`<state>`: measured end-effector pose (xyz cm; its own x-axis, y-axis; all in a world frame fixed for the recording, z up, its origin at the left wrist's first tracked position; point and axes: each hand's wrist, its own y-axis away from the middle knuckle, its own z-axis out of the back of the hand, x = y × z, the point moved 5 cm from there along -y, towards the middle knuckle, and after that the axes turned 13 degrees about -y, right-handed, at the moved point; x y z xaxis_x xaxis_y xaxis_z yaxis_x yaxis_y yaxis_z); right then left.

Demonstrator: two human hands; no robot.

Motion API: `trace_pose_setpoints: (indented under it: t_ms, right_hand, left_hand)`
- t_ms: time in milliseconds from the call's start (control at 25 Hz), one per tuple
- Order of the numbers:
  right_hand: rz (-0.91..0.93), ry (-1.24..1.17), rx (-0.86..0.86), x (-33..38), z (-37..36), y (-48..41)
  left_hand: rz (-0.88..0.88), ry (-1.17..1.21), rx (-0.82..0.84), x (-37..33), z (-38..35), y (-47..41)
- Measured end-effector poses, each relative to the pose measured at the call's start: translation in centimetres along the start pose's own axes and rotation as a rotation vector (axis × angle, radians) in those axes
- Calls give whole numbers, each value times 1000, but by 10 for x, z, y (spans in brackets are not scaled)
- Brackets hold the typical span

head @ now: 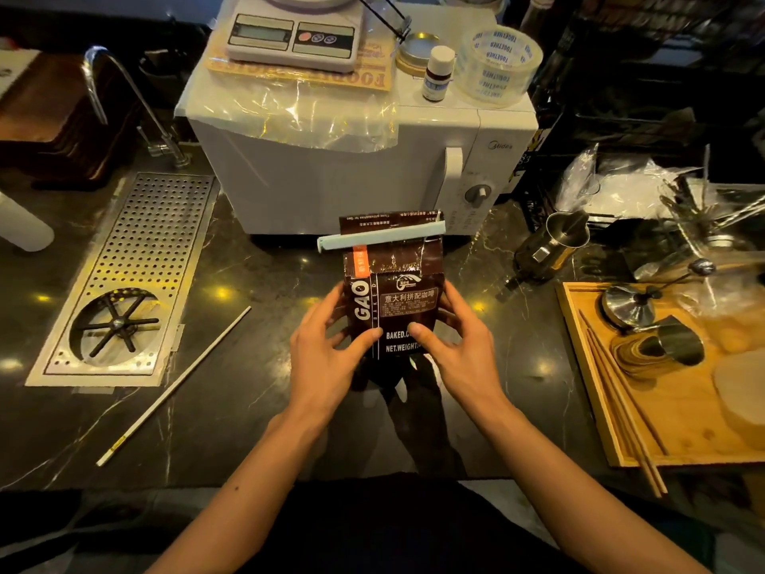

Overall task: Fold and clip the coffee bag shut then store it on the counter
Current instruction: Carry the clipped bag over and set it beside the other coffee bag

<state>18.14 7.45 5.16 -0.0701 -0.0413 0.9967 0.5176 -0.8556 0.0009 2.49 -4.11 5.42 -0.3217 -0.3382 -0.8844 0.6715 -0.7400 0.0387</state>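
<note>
A dark brown coffee bag [393,292] with white lettering stands upright on the black marble counter [248,387], just in front of the microwave. Its top is folded, and a long pale green clip [381,238] is clamped across the fold, sticking out to the left. My left hand [327,350] grips the bag's lower left side with the thumb on the front. On the lower right side, my right hand [459,345] holds it the same way.
A white microwave [352,167] stands behind the bag, bearing a scale [294,35], a tape roll [499,64] and a small bottle [436,74]. A perforated metal drain grate [136,258] lies left, a white stick [174,387] beside it. A steel pitcher [554,242] and wooden tray [662,408] sit right.
</note>
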Motion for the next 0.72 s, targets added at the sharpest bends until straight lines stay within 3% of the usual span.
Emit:
trace_pose_setpoints:
  t_ms: [400, 720]
  right_hand:
    - [162, 8, -306, 59, 1, 11]
    - [264, 2, -488, 90, 50, 76]
  left_hand:
    - [-245, 82, 105, -51, 23, -33]
    - [-396, 160, 168, -107, -3, 15]
